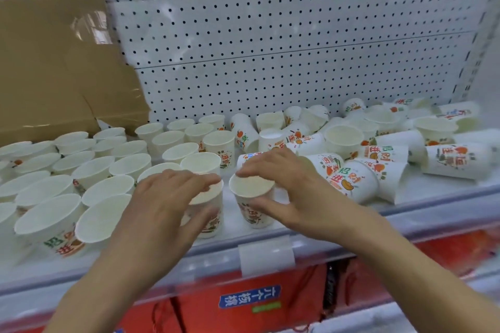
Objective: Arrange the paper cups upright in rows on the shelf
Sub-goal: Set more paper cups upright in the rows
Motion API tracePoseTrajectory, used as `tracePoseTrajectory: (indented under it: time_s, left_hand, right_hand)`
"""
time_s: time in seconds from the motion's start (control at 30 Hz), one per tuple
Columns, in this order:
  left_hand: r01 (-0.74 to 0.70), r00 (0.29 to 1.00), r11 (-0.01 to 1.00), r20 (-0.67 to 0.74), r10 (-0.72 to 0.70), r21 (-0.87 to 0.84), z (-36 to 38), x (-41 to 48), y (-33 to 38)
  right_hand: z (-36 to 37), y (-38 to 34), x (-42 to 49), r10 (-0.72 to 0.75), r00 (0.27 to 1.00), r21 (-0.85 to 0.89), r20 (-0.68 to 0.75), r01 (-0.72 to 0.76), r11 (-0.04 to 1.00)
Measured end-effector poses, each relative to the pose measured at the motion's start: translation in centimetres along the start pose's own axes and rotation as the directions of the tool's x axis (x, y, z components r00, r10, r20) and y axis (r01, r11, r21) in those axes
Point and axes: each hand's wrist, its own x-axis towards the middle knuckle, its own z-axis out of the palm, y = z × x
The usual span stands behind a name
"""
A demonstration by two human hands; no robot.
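Far left, a cardboard box sits at the back of the shelf. In front of it the upright cups stand in rows, mouths up. The left hand is curled over the left cup at the front edge, fingers across its rim and thumb on its side, all a bit blurry. Just beside it, the right hand pinches the right cup, also upright, with fingers on the far rim and thumb on the near wall. Further right there's a messy heap of tipped cups in front of the pegboard.
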Motion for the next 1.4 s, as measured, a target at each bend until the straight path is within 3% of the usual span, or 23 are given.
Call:
tracePoseTrajectory:
  time_s: [0.1,0.2,0.3,0.4,0.5,0.6,0.7,0.8,0.87,0.93,1.0,1.07,1.27,1.4]
  left_hand:
    - [-0.027,0.992,0.997,-0.121,0.019,-0.066,-0.1,-0.2,2.7]
    - [-0.078,0.984,0.965,-0.173,0.034,-0.250,1.0,-0.3,7.4]
    - [-0.118,0.991,0.928,-0.096,0.089,-0.355,3.4,1.0,12.0]
    - [-0.041,0.999,0.909,0.010,0.050,-0.415,5.9,4.0,14.9]
    - [0.052,0.998,0.939,0.048,-0.038,-0.340,8.6,7.0,16.4]
    - [0.090,0.994,0.989,0.067,-0.083,-0.118,11.4,8.6,17.2]
    - [0.061,0.997,0.994,0.045,-0.065,0.090,13.0,9.5,17.3]
    - [0.049,0.982,0.984,0.171,-0.078,0.170,13.0,10.2,17.1]
    - [0.085,0.983,0.991,0.156,-0.100,0.101,12.9,10.3,17.0]
    - [0.176,0.984,0.976,0.055,-0.170,-0.132,12.6,10.0,17.4]
    - [0.249,0.961,0.888,-0.016,-0.277,-0.386,12.5,9.4,17.7]
    - [0.292,0.925,0.802,-0.061,-0.376,-0.521,12.7,8.7,18.1]
    - [0.349,0.892,0.780,-0.072,-0.447,-0.520,13.4,7.9,19.0]
    - [0.363,0.894,0.840,-0.103,-0.436,-0.403,13.2,7.2,19.2]
  right_hand:
    - [-2.7,0.6,-2.9,0.125,0.979,0.003,-0.159,-0.126,0.992]
    - [-6.1,3.0,-6.8,0.334,0.871,-0.020,-0.359,-0.365,0.931]
    - [-7.9,5.7,-9.9,0.483,0.746,-0.056,-0.459,-0.567,0.822]
    - [-8.3,6.8,-10.9,0.544,0.732,-0.106,-0.409,-0.630,0.769]
    - [-8.4,7.7,-11.0,0.559,0.785,-0.198,-0.268,-0.613,0.765]
    - [-8.3,9.1,-11.1,0.549,0.822,-0.221,-0.152,-0.569,0.792]
    - [-8.1,10.2,-11.3,0.496,0.859,-0.209,-0.127,-0.512,0.833]
    - [-8.9,10.8,-11.5,0.456,0.881,-0.226,-0.127,-0.473,0.852]
    - [-10.1,11.2,-11.4,0.442,0.884,-0.194,-0.151,-0.465,0.864]
    - [-11.6,11.4,-11.1,0.463,0.869,-0.121,-0.175,-0.486,0.866]
    - [-13.1,11.4,-10.7,0.469,0.867,-0.077,-0.168,-0.486,0.870]
    - [-14.2,11.4,-10.3,0.433,0.890,-0.069,-0.141,-0.445,0.893]
    - [-14.6,11.5,-8.8,0.371,0.921,-0.285,0.118,-0.326,0.901]
    - [-14.4,12.2,-8.1,0.293,0.943,-0.396,0.161,-0.210,0.894]
